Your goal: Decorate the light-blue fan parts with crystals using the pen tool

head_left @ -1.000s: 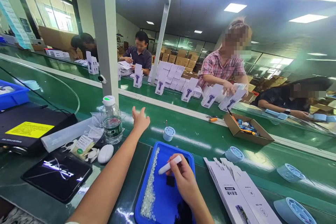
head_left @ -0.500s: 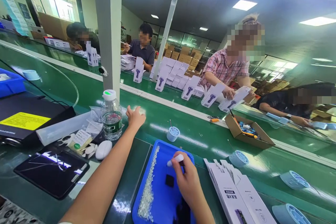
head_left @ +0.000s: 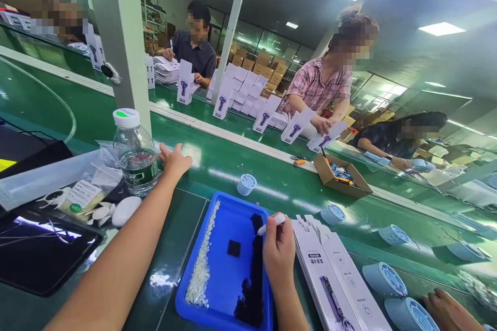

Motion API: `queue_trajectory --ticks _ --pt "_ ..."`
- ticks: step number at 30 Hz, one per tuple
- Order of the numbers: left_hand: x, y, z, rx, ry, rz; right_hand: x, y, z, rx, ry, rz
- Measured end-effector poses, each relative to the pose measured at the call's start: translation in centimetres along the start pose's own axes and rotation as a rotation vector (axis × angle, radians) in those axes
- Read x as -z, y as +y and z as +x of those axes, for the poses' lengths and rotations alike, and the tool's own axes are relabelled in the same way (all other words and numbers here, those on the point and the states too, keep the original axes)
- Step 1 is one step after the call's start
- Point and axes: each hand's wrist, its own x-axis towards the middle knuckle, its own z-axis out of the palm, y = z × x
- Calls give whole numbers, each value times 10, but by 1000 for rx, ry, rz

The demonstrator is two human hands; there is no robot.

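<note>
My left hand [head_left: 174, 160] is stretched out over the green conveyor belt [head_left: 217, 165], palm down, fingers loosely spread, just right of a water bottle [head_left: 134, 152]; it holds nothing. My right hand [head_left: 278, 253] is closed around a white pen-like tool [head_left: 271, 223] at the right edge of a blue tray [head_left: 227, 274]. Inside the tray lie a strip of small clear beads [head_left: 202, 264], a small black square [head_left: 233, 248] and a row of dark pieces [head_left: 254, 274].
A stack of flat white cartons [head_left: 334, 279] lies right of the tray. Light blue round discs [head_left: 384, 279] ride the belt, one [head_left: 246, 184] beyond the tray. A dark tablet [head_left: 34, 251], white earbud case [head_left: 125, 210] and bags sit left. An open cardboard box [head_left: 339, 176] and several workers are across.
The view swung right and down. My left hand dropped lower onto the belt near the bottle. My right hand shifted with the white tool to the tray's right edge.
</note>
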Motion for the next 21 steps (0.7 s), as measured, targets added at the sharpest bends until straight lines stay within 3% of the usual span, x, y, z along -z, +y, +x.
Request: queue_trajectory --ticks 7,13,15,19,21 --pt "-4 3 -1 -20 33 32 2 -3 0 30 -66 -8" --pt "1 6 -3 -45 15 56 4 -7 -1 134 -297 25" --pt "2 7 -3 -56 -11 56 4 -7 -2 101 -269 20" --pt "2 8 -3 -19 -15 85 2 -11 -8 6 -80 93" --pt "2 7 -3 49 13 118 2 -17 -11 54 -184 123"
